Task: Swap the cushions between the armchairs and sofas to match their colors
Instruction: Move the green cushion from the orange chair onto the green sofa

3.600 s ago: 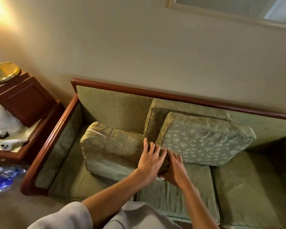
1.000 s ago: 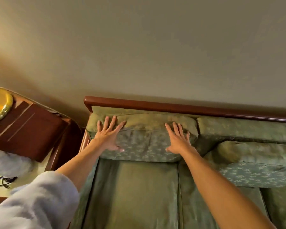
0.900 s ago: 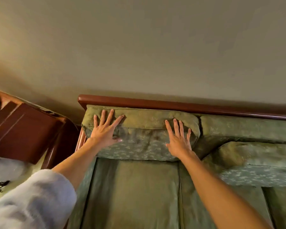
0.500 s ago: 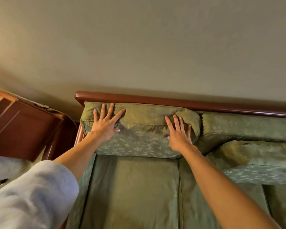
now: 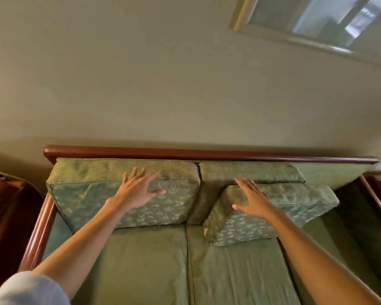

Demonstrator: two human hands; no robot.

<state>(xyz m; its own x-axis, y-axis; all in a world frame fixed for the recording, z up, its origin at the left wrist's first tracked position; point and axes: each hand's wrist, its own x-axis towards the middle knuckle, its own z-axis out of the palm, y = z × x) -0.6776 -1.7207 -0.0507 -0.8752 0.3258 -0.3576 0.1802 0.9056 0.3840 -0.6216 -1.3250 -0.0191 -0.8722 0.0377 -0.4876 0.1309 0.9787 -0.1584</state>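
We have a single head view, looking forward and steeply down from above the sofa (image 5: 141, 260) at close range, facing its wooden back rail (image 5: 185, 151) and the wall behind. Its wide lens bends the edges (the far right corner seems blurred), and both forearms reach in from the near edge.
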